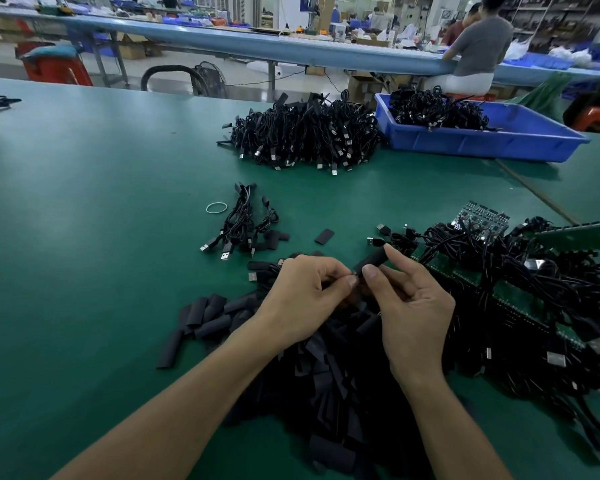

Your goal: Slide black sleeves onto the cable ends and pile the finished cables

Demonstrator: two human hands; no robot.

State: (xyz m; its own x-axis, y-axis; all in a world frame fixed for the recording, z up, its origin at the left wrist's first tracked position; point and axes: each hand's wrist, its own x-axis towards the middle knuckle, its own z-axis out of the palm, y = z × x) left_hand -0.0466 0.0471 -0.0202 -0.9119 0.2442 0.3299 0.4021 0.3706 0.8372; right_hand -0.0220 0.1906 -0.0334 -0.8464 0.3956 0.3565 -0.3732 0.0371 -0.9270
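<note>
Centre frame: pinches black sleeve (373, 261) with thumb and forefinger of right hand (409, 306), grips cable end (354, 274) in curled left hand (305, 292) at sleeve's lower mouth, above heap of loose sleeves (326, 358).

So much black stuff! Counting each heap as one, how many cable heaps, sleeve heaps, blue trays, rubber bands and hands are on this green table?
Blue trays: 1
Cable heaps: 4 (back pile, small bunch, right tangle, tray load)
Sleeve heaps: 1
Rubber bands: 1
Hands: 2 (left hand pinching a cable end, right hand holding a sleeve)
Total: 9
</note>
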